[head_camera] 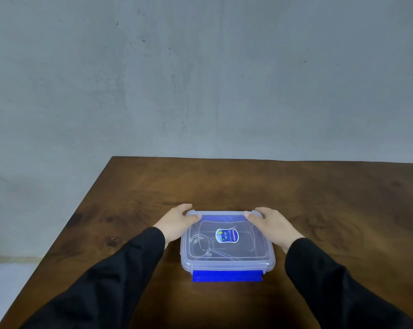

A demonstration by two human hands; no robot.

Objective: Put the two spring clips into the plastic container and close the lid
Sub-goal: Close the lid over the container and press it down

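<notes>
Now the clips [206,245] lie inside the box [226,262] at the table's [331,198] 6 o'clock, the lid [238,251] on top, both the left hand [178,222] and the right hand [270,223] pressing its far corners with fingers together, so the blue latch [227,276] at 6 o'clock probably needs snapping next.

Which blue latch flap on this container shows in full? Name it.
The near flap, on the container's side closest to the person: solid blue along that edge. The far one is only a blue tint through the lid.
</notes>
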